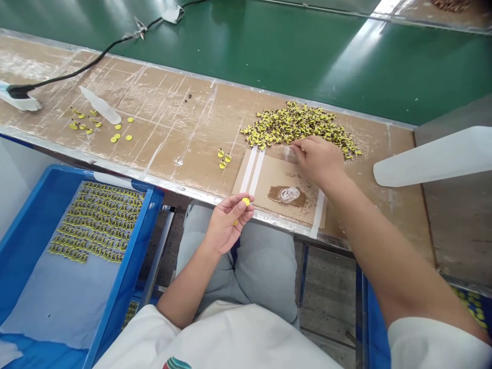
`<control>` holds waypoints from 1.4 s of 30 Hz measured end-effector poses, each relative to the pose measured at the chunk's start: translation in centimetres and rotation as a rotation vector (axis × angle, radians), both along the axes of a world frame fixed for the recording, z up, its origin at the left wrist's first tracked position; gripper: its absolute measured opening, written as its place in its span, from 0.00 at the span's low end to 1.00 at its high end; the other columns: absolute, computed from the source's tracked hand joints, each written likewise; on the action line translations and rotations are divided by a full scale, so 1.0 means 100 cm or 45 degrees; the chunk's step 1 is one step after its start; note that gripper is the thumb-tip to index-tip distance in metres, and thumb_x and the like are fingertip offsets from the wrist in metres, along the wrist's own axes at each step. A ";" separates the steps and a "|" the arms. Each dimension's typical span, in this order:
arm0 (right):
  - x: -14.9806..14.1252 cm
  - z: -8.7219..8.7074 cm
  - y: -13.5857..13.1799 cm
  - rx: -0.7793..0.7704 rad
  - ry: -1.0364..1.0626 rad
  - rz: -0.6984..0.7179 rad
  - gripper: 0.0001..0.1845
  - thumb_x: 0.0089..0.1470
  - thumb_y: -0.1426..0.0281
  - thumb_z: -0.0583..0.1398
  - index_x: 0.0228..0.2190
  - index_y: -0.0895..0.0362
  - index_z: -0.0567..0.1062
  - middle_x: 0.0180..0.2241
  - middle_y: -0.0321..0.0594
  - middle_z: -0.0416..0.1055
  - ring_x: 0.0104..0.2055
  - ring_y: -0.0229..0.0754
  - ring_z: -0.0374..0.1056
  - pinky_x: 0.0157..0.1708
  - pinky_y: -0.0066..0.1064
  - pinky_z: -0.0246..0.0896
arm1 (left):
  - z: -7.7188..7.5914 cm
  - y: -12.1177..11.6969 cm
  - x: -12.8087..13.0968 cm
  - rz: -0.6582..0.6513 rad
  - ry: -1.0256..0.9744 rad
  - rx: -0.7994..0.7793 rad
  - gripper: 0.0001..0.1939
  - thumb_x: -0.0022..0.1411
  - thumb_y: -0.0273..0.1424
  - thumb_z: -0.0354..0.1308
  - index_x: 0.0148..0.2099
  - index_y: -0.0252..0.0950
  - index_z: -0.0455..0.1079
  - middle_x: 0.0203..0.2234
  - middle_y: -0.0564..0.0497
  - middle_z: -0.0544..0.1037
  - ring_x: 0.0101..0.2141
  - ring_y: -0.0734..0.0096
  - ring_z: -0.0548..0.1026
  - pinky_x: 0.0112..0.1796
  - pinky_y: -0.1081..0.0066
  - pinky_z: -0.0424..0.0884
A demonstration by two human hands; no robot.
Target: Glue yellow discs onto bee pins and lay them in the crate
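Observation:
Between the thumb and fingers of my left hand is a small yellow disc; a second bit of yellow shows against the palm. My right hand reaches to the near edge of a heap of tiny yellow-and-dark figures. Its fingertips are pinched there, and I cannot make out what is in them. Below that hand, a clear glue-like blob sits in a wet brown patch on a taped cardboard sheet. Several figures on yellow discs stand left of the sheet.
Loose yellow discs, more based figures and a white strip lie at the left of the bench. A blue tray holds rows of figures on paper. A black cable crosses the back; a white bar juts in from the right.

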State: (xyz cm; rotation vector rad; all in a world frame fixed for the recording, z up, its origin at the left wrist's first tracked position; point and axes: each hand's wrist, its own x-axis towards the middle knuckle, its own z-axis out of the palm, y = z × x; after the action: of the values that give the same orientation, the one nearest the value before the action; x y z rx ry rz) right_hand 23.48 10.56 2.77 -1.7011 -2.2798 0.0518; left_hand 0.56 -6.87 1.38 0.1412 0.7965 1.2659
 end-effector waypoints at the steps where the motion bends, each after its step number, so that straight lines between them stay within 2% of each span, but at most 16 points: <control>1: 0.008 0.004 -0.002 -0.042 0.086 -0.005 0.15 0.64 0.62 0.56 0.41 0.53 0.80 0.39 0.45 0.79 0.41 0.49 0.75 0.41 0.39 0.65 | 0.000 0.000 0.000 0.006 0.005 -0.005 0.15 0.51 0.30 0.74 0.42 0.34 0.80 0.39 0.49 0.84 0.33 0.81 0.81 0.37 0.83 0.77; 4: 0.034 0.015 -0.008 -0.268 0.420 -0.024 0.12 0.62 0.61 0.59 0.40 0.52 0.80 0.31 0.39 0.79 0.31 0.43 0.75 0.37 0.38 0.68 | -0.001 0.000 0.000 0.032 0.007 -0.004 0.14 0.52 0.30 0.74 0.43 0.35 0.80 0.39 0.50 0.84 0.33 0.81 0.81 0.37 0.82 0.77; 6: 0.051 0.018 -0.012 -0.370 0.537 -0.013 0.13 0.61 0.58 0.60 0.40 0.52 0.79 0.29 0.38 0.78 0.26 0.40 0.72 0.31 0.36 0.67 | -0.001 0.001 0.001 0.042 0.000 0.012 0.13 0.53 0.30 0.73 0.42 0.36 0.80 0.39 0.50 0.84 0.33 0.82 0.81 0.38 0.83 0.77; 8: 0.062 0.016 -0.015 -0.363 0.470 0.019 0.13 0.60 0.57 0.60 0.38 0.51 0.80 0.29 0.39 0.78 0.26 0.40 0.71 0.30 0.35 0.65 | 0.000 0.002 0.002 0.040 -0.004 0.028 0.12 0.54 0.29 0.73 0.41 0.35 0.80 0.39 0.51 0.84 0.33 0.83 0.81 0.38 0.84 0.77; 12: 0.070 0.003 -0.023 -0.146 0.208 0.138 0.11 0.60 0.61 0.59 0.35 0.51 0.81 0.37 0.43 0.79 0.37 0.46 0.74 0.38 0.39 0.66 | 0.001 0.003 0.005 0.039 0.023 0.029 0.12 0.55 0.28 0.72 0.42 0.35 0.80 0.41 0.50 0.84 0.35 0.83 0.81 0.42 0.84 0.77; 16: 0.064 -0.011 -0.034 -0.053 0.176 0.172 0.15 0.63 0.60 0.56 0.38 0.50 0.81 0.40 0.44 0.79 0.41 0.50 0.74 0.42 0.43 0.68 | 0.003 0.003 0.006 0.019 0.051 0.036 0.13 0.54 0.25 0.72 0.44 0.35 0.80 0.44 0.50 0.83 0.36 0.82 0.82 0.43 0.84 0.76; 21: 0.060 -0.024 -0.049 0.068 0.316 0.043 0.14 0.62 0.55 0.58 0.41 0.46 0.81 0.41 0.41 0.81 0.43 0.50 0.76 0.46 0.43 0.69 | 0.007 0.006 0.008 0.057 0.063 0.028 0.13 0.54 0.25 0.72 0.43 0.36 0.80 0.41 0.51 0.83 0.35 0.82 0.82 0.40 0.85 0.77; 27: 0.061 -0.032 -0.056 0.076 0.399 -0.017 0.15 0.61 0.54 0.60 0.42 0.46 0.82 0.42 0.41 0.81 0.45 0.51 0.77 0.49 0.46 0.71 | 0.010 0.017 0.019 0.131 0.036 0.040 0.11 0.56 0.25 0.70 0.43 0.38 0.79 0.40 0.53 0.83 0.33 0.85 0.81 0.40 0.86 0.76; 31: 0.042 -0.023 -0.079 0.238 0.742 -0.168 0.16 0.59 0.54 0.62 0.43 0.49 0.81 0.41 0.42 0.81 0.42 0.51 0.77 0.46 0.47 0.74 | 0.007 0.021 0.028 0.161 -0.001 0.071 0.09 0.56 0.25 0.70 0.42 0.37 0.80 0.39 0.53 0.84 0.34 0.85 0.81 0.40 0.87 0.76; 34: 0.023 -0.020 -0.103 0.354 0.945 -0.206 0.15 0.56 0.53 0.64 0.39 0.49 0.81 0.39 0.43 0.81 0.39 0.50 0.77 0.43 0.47 0.75 | 0.005 0.020 0.033 0.178 0.049 0.066 0.11 0.55 0.25 0.71 0.42 0.37 0.80 0.40 0.53 0.84 0.36 0.83 0.82 0.43 0.85 0.76; 37: 0.009 -0.026 -0.119 0.334 0.943 -0.206 0.15 0.55 0.51 0.64 0.35 0.48 0.81 0.35 0.43 0.80 0.35 0.50 0.77 0.39 0.47 0.75 | 0.003 0.017 0.034 0.172 0.098 0.051 0.12 0.54 0.25 0.71 0.43 0.37 0.80 0.41 0.52 0.84 0.39 0.79 0.83 0.47 0.81 0.77; 42: 0.004 -0.038 -0.125 0.282 0.926 -0.177 0.15 0.54 0.50 0.65 0.34 0.47 0.81 0.30 0.42 0.78 0.34 0.51 0.76 0.36 0.47 0.74 | 0.002 0.015 0.033 0.142 0.093 0.047 0.13 0.54 0.25 0.71 0.44 0.37 0.80 0.44 0.51 0.84 0.44 0.73 0.82 0.51 0.76 0.76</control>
State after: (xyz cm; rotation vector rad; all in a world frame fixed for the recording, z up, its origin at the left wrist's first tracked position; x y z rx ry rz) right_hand 23.93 -1.89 -1.08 -1.4112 -1.5679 0.3189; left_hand 3.85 -5.40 1.60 0.1753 0.8534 1.3878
